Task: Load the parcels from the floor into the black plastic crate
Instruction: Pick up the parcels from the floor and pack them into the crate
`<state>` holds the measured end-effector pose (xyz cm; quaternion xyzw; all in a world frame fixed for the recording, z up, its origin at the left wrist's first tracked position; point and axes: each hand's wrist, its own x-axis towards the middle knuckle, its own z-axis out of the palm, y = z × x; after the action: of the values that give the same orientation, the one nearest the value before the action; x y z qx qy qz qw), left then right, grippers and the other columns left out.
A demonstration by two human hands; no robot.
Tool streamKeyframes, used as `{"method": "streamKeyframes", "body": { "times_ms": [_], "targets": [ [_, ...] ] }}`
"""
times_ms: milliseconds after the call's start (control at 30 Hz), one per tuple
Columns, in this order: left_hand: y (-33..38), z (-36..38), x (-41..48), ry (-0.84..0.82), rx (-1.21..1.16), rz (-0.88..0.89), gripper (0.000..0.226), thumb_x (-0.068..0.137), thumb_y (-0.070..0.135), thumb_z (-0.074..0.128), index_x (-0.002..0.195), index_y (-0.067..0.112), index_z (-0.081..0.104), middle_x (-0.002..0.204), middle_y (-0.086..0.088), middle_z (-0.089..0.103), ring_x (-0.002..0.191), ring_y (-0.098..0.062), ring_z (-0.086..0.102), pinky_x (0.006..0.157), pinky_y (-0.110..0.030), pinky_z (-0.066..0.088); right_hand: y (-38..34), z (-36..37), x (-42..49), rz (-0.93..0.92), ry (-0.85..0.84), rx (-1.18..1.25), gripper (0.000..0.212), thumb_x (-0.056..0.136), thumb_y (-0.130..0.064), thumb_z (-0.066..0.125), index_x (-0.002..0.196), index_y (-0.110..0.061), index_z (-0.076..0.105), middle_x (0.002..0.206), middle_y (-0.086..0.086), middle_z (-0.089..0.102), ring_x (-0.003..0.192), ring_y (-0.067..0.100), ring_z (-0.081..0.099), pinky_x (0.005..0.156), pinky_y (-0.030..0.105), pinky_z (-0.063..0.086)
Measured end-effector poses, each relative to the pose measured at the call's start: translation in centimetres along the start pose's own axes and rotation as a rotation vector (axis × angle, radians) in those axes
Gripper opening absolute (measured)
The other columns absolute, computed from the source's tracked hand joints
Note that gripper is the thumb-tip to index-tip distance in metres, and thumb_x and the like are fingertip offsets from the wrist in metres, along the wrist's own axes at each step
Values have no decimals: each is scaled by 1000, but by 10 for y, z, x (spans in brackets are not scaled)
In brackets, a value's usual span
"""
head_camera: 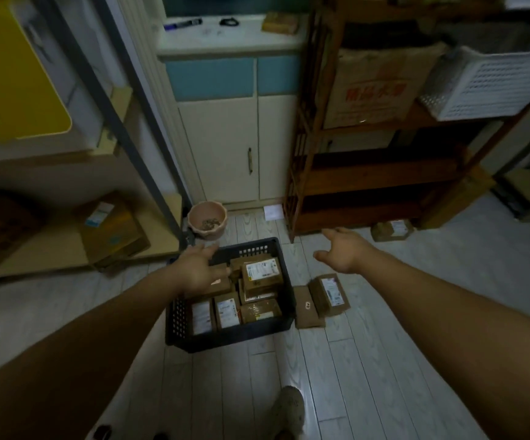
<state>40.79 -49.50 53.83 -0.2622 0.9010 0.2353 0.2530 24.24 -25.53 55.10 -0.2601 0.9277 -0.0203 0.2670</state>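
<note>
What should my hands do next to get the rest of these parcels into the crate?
Probably lower the right hand onto the labelled parcel lying on the floor just right of the black crate. Both hands are empty, and that parcel is still outside the crate.

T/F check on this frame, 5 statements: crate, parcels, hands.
1. The crate already holds parcels. True.
2. The right hand holds a parcel. False: it is open and empty.
3. Two parcels lie on the floor right of the crate. True.
4. The pot sits inside the crate. False: it stands on the floor behind it.
5. The left hand is over the crate. True.
</note>
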Motion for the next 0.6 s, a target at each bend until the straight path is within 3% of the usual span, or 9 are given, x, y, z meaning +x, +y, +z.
{"method": "streamKeyframes", "body": {
  "times_ms": [100, 333, 467, 600],
  "targets": [
    [19, -2, -25, 3, -2, 100, 85, 86, 57, 52, 151, 27, 7, 160, -5, -1, 146, -27, 2, 119, -45, 11, 12, -4, -42, 62, 26, -34, 75, 93, -53, 46, 153, -20, 15, 160, 9, 14, 144, 29, 21, 115, 40, 26],
    [95, -5, -84, 79, 118, 267, 76, 90, 52, 50, 151, 24, 12, 159, -5, 9, 146, -25, 7, 116, -37, 10, 66, -22, -129, 174, 104, -59, 74, 92, -54, 47, 152, -23, 17, 158, 7, 19, 143, 29, 24, 114, 43, 28],
    [135, -9, -92, 88, 99, 256, 79, 87, 55, 52, 150, 29, 12, 159, -5, 9, 146, -25, 8, 117, -42, 11, 113, -40, -157, 210, 171, -14, 73, 92, -53, 48, 152, -25, 18, 158, 5, 20, 144, 27, 22, 115, 45, 27],
    [206, 0, -94, 97, 93, 297, 76, 92, 47, 50, 151, 22, 9, 159, -7, 3, 147, -25, 3, 117, -39, 8, 175, -56, -173, 211, 208, 1, 75, 90, -58, 47, 152, -27, 18, 158, 4, 20, 144, 27, 23, 114, 44, 29]
  ]
}}
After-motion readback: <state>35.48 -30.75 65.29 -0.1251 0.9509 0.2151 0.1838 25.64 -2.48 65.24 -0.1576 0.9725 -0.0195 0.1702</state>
